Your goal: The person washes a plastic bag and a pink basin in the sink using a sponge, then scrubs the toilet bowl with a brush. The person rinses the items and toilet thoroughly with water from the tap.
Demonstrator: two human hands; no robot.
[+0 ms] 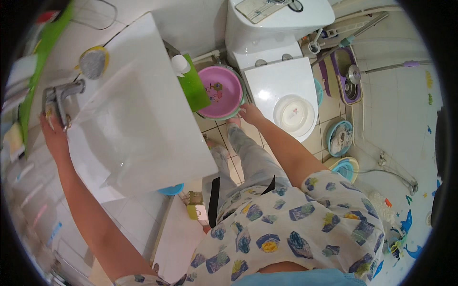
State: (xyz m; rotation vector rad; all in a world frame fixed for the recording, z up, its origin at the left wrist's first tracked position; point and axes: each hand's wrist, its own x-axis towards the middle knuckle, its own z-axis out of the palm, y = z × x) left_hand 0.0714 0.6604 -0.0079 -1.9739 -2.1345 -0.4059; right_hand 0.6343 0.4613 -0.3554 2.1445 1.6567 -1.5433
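My left hand (53, 130) is at the base of the chrome faucet (61, 96), at the left edge of the white sink (143, 107). Its fingers are partly hidden behind the metal, so its grip is unclear. My right hand (247, 111) is at the rim of a pink basin (229, 87), which sits within a pale green one between sink and toilet; the fingertips seem to pinch the rim. A yellow-rimmed scrubbing pad or brush (93, 63) lies on the sink's back ledge.
A white bowl (294, 113) stands on the closed toilet lid (279, 78). A green board (193, 85) juts out beside the sink, with a white container (180, 64). A purple-rimmed mop bucket (349, 77) and a blue basin holding cloth (340, 138) are at the right.
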